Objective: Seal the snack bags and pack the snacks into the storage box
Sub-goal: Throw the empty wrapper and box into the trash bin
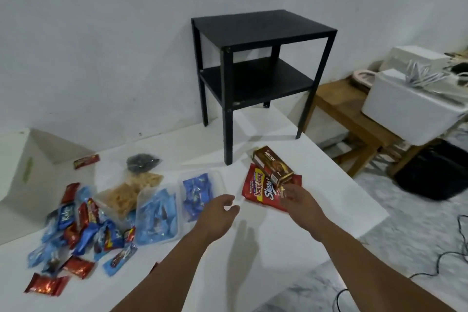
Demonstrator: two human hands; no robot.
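Note:
A red Beng-Beng snack bag (255,190) lies on the white table (329,200), with a brown Nextar box (272,166) on top of it. My right hand (297,197) rests over the bag's near right corner and seems to pinch a small brown wrapper. My left hand (221,206) hovers just left of the bag, fingers loosely curled, holding nothing. Two clear tubs of blue-wrapped snacks (157,213) (198,191) stand left of my hands. Clear bags of crackers (121,199) and dark snacks (141,162) lie behind them. The white storage box (17,167) stands at the far left.
Several loose red and blue wrapped snacks (83,230) are scattered at the table's left front. A black two-shelf side table (255,58) stands on the table's far side. A wooden bench (354,119) with white boxes sits to the right, and cables lie on the floor.

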